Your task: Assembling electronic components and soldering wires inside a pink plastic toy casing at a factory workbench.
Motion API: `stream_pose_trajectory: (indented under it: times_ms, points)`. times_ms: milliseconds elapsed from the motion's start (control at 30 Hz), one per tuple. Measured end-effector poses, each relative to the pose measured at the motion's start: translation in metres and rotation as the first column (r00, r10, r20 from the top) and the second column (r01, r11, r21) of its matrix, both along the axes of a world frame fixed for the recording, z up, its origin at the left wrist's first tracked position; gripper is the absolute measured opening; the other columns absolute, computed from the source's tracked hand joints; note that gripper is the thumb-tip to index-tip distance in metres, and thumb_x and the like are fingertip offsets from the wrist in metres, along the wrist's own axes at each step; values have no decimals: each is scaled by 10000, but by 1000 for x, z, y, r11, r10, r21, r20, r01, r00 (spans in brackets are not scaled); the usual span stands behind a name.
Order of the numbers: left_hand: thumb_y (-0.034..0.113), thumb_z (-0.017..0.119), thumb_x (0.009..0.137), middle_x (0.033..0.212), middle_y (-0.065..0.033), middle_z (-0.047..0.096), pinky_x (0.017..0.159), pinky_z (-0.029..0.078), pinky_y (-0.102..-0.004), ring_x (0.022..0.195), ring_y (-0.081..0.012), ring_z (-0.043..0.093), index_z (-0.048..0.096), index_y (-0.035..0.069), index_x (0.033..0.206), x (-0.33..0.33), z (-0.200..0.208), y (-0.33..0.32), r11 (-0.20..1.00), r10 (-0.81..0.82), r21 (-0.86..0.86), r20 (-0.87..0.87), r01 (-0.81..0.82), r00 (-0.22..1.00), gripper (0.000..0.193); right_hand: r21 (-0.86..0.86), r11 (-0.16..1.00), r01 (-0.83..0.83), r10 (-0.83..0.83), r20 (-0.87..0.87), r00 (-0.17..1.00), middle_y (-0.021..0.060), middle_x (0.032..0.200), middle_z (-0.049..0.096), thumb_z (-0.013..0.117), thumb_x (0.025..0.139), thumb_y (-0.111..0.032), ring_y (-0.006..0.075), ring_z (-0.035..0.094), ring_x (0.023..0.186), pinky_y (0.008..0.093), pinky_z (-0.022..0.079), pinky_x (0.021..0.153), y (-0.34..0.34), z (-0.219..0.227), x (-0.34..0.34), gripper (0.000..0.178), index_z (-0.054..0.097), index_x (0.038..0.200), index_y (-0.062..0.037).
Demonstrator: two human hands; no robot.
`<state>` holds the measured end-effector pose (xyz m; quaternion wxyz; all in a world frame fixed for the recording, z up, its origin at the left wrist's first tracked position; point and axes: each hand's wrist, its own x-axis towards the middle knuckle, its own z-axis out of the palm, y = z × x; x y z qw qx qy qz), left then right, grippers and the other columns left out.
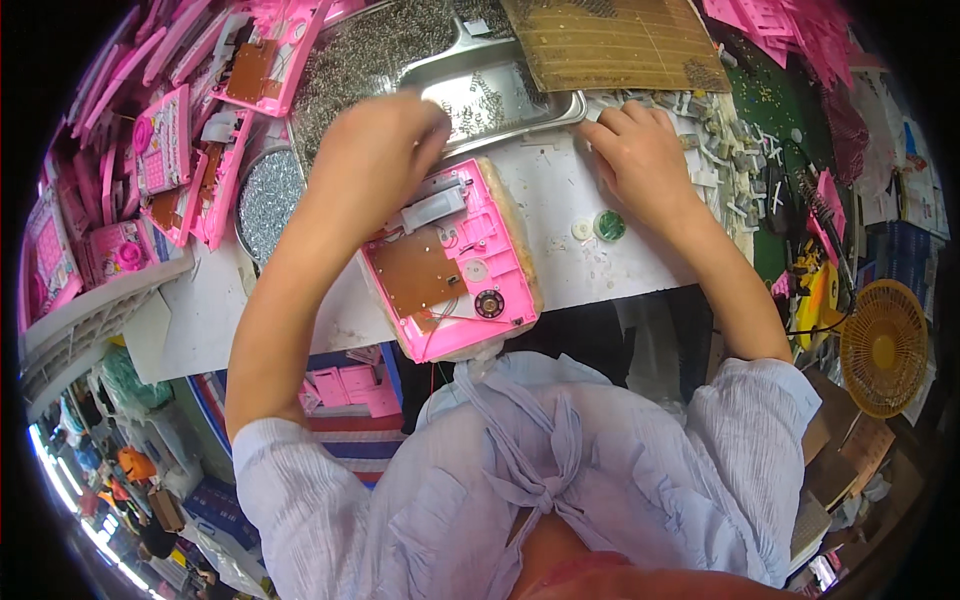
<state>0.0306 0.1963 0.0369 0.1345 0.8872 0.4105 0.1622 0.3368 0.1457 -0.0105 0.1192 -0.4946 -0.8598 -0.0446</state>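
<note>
A pink plastic toy housing (pixel 450 270) lies open-side up on a padded, wrapped block (pixel 510 220) at the table's front edge. Inside it are a brown circuit board (pixel 415 270), a grey box-like part (pixel 434 208), thin wires and a round black speaker (pixel 489 303). My left hand (pixel 380 150) is above the housing's far left corner, beside the metal tray (pixel 485 135) of small springs or screws; motion smears its bent fingers. My right hand (pixel 645 165) is by the tray's right corner, fingers apart and bent, over small white and grey parts.
Pink housings (pixel 160 140) fill a white rack at the left. A round tin (pixel 270 205) of tiny metal pieces stands beside them. Loose small metal parts (pixel 360 60) and a brown board (pixel 620 45) lie at the back. A green roll (pixel 609 226) sits at mid-table; a yellow fan (pixel 883 348) stands right.
</note>
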Motion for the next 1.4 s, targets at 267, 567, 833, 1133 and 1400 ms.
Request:
stream_pose_trajectory:
  times_ms: [267,567,833,1133,1400]
  points:
    - [83,604,892,947,-246,711,805,557,-528,907,-438,700,664,-5,1020,76,-45,58,997,48,75,-219,-32,974,166,-53,994,98,-101,-41,994,50,883,646,722,781,-128,285,613,932,439,468,801,-11,15,15,184,704,964,-110]
    - [105,633,907,956,-176,716,727,572,-448,819,-374,702,680,14,1007,41,10,42,949,109,301,-39,-93,993,143,-123,959,257,-262,-32,964,100,872,712,746,835,-264,320,667,898,465,538,779,2,12,2,288,708,1050,-75]
    - [43,703,958,863,-45,691,612,491,-230,716,-85,639,640,2,1034,-13,30,-98,640,529,-735,634,225,564,108,-196,935,294,-351,-414,840,110,993,747,706,901,-113,207,701,780,342,572,673,-10,29,10,263,644,1139,-19]
    - [111,601,1044,940,-93,700,649,566,-281,740,-178,683,646,-15,1236,4,-20,-178,185,915,-710,377,679,144,235,-249,911,-329,-198,-963,180,107,1020,735,784,842,47,121,687,799,247,566,649,-110,53,-90,250,718,1079,3]
    - [112,590,1052,953,-92,707,625,546,-261,745,-155,673,646,-12,1219,0,-26,-185,183,920,-658,376,731,107,216,-45,973,-226,54,-908,415,117,956,743,792,795,59,220,713,744,296,559,617,-110,43,-92,313,728,1086,-37]
